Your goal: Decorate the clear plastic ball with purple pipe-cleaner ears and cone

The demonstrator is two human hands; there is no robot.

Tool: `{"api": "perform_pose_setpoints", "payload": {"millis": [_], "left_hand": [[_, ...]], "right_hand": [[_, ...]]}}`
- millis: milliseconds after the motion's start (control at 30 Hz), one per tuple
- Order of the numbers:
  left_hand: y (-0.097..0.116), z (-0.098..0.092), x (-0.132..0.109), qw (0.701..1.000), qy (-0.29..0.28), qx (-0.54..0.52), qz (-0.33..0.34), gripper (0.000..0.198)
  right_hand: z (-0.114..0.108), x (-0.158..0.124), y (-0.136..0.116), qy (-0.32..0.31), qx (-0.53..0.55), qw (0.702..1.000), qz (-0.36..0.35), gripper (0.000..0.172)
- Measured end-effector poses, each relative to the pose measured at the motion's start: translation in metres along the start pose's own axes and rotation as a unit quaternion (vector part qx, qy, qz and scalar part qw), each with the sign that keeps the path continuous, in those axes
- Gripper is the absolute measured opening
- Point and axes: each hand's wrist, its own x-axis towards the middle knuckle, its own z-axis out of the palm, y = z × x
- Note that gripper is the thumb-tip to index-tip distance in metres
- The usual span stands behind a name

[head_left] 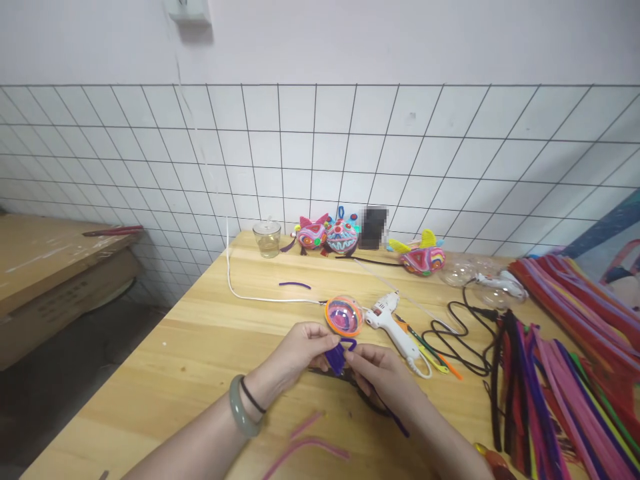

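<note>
Between finger and thumb, my left hand (313, 343) pinches a flat folded piece of purple pipe cleaner (336, 360). My right hand (377, 370) grips the same pipe cleaner where it bends into a small loop beside the folded part. Its loose end trails out below the right hand toward the lower right. Just beyond my fingers sits a clear dome (345, 315) with an orange rim and pink and purple coils showing through. A dark object (320, 372), partly hidden, lies under my hands. To the right of the dome rests a white glue gun (395, 327).
Pink pipe cleaner pieces (315, 443) lie in front. Bundles of coloured pipe cleaners (545, 393) fill the right side, near a coiled black cable (455, 327). Along the wall stand a glass cup (267, 239), colourful animal-like crafts (343, 235) and clear plastic domes (457, 270).
</note>
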Motion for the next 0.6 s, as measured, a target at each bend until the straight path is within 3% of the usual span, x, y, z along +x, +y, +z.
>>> {"api": "perform_pose_setpoints", "payload": {"millis": [267,600], "left_hand": [[-0.003,-0.0052,0.0031,0.997,-0.033,0.072,0.024,0.04],[-0.0069,-0.0047,0.0042,0.999,-0.031,0.022,0.007,0.036]], "right_hand": [[-0.0001,0.0044,0.0075,0.035,0.008,0.998,-0.043,0.041],[0.0016,0.0027,0.003,0.038,0.008,0.998,-0.044,0.041]]}}
